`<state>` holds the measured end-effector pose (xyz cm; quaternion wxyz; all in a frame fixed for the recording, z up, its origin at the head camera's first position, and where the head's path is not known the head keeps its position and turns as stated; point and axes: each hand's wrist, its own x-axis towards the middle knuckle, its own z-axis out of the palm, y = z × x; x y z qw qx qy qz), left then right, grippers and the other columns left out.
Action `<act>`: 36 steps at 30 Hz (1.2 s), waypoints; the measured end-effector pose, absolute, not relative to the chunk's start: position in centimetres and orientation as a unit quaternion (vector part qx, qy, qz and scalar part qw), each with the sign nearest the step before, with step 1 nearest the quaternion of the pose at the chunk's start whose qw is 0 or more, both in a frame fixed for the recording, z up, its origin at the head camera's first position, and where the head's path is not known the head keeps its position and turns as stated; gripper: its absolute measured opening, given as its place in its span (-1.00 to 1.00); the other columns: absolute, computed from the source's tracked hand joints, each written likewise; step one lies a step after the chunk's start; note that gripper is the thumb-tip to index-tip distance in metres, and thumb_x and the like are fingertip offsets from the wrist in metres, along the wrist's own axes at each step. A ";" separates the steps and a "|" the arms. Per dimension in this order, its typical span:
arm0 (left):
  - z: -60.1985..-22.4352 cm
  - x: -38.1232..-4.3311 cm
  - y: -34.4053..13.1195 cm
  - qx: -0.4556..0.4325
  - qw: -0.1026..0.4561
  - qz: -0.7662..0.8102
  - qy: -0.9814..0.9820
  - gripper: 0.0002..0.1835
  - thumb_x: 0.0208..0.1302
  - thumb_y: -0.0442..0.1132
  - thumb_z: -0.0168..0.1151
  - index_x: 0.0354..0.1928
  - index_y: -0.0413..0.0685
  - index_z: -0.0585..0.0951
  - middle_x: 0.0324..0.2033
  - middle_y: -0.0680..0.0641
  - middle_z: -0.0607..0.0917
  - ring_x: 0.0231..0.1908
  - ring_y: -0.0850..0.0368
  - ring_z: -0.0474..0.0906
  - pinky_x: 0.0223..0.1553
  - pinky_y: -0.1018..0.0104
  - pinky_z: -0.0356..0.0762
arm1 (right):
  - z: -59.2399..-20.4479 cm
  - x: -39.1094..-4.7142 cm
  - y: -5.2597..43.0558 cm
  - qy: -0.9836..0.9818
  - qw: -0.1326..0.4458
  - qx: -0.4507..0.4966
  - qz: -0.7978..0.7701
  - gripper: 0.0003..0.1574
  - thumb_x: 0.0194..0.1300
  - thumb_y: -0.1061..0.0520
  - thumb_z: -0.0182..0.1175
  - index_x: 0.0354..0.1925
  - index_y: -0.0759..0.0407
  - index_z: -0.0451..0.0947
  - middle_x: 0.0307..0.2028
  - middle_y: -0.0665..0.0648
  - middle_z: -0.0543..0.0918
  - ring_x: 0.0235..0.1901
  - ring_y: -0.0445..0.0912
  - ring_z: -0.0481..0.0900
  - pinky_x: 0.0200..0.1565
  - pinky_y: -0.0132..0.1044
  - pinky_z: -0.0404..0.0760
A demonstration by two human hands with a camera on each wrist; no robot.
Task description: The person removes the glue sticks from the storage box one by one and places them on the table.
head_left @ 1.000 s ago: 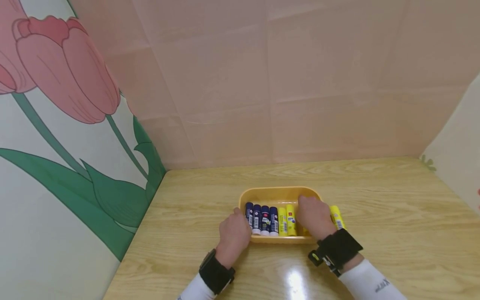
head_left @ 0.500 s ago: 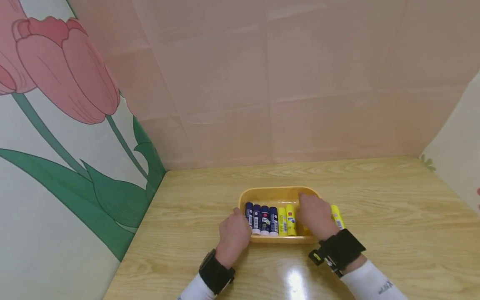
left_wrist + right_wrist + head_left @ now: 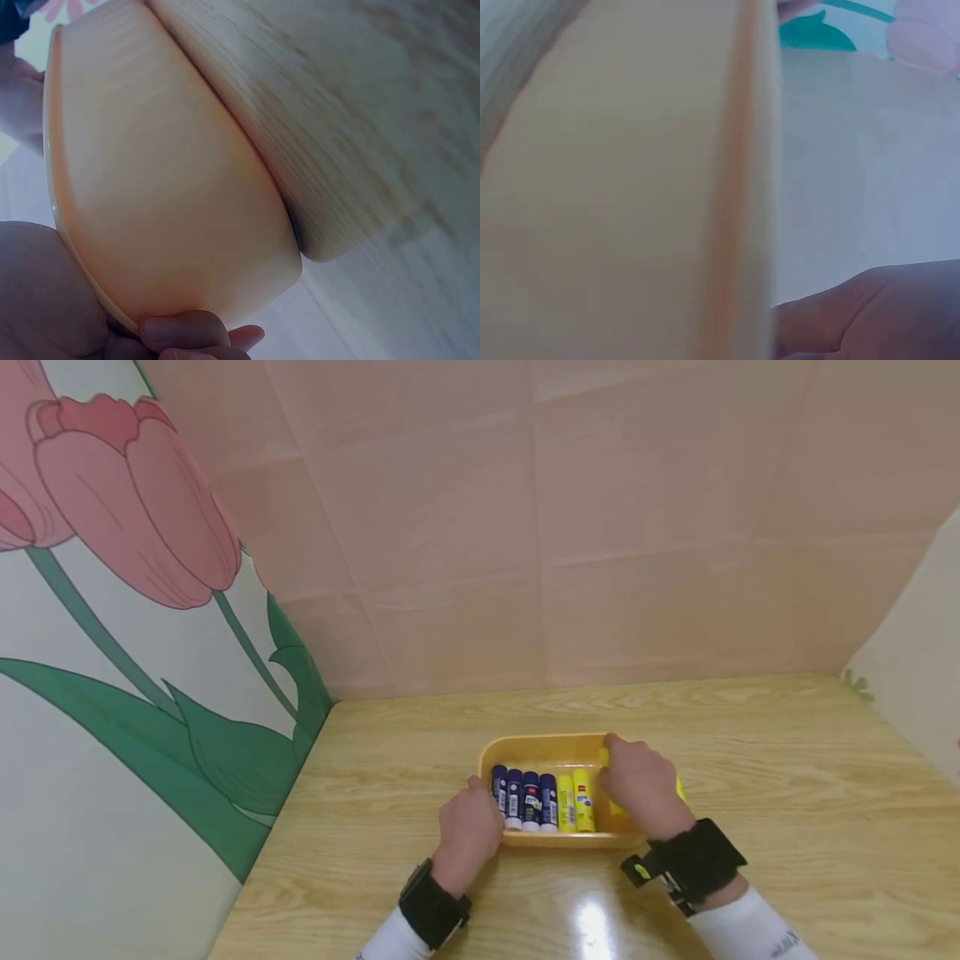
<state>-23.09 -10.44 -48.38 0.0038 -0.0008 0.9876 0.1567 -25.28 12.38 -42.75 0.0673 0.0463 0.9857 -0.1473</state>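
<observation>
A yellow plastic tray holds several dark blue glue sticks with white ends. Beside them in the row lie yellow glue sticks. My left hand grips the tray's left end, its fingers curled against the outer wall in the left wrist view. Over the tray's right end, my right hand pinches a yellow glue stick, of which only a bit shows by the fingertips. In the right wrist view the tray wall covers most of the picture, and the held stick is hidden.
Another yellow glue stick lies outside the tray's right end, mostly behind my right hand. The wooden table meets a pinkish covered wall at the back. A tulip-painted wall stands at the left.
My right hand has risen and shifted slightly right from inside the tray, and a yellow end now shows at its fingertips. The left hand and the tray have stayed put.
</observation>
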 end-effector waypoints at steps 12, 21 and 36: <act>-48.5 -23.2 -10.5 -0.003 0.003 0.165 0.986 -0.68 0.44 -0.19 0.06 0.02 -0.34 0.48 -0.57 -0.05 0.46 -0.62 0.13 0.40 -0.63 0.31 0.39 | -41.2 -24.3 13.1 0.983 0.053 0.042 -0.173 -0.40 0.32 0.16 0.17 0.27 0.34 0.36 -0.22 0.35 0.61 -0.54 0.02 0.45 -0.57 -0.22 0.37; -48.6 -23.2 -10.4 -0.009 0.011 0.163 0.987 -0.65 0.45 -0.17 0.07 0.05 -0.34 0.47 -0.57 -0.06 0.46 -0.62 0.13 0.40 -0.63 0.32 0.38 | -40.6 -23.5 13.4 0.982 0.024 0.024 -0.184 -0.42 0.33 0.13 0.18 0.25 0.33 0.38 -0.38 0.24 0.59 -0.61 -0.02 0.43 -0.61 -0.23 0.36; -48.7 -23.4 -10.4 -0.007 0.011 0.173 0.985 -0.66 0.46 -0.15 0.05 0.04 -0.33 0.47 -0.55 -0.06 0.47 -0.61 0.13 0.40 -0.62 0.32 0.39 | -40.2 -22.9 13.7 0.981 0.023 0.022 -0.192 -0.38 0.37 0.09 0.16 0.29 0.33 0.33 -0.48 0.15 0.55 -0.63 -0.05 0.42 -0.61 -0.26 0.36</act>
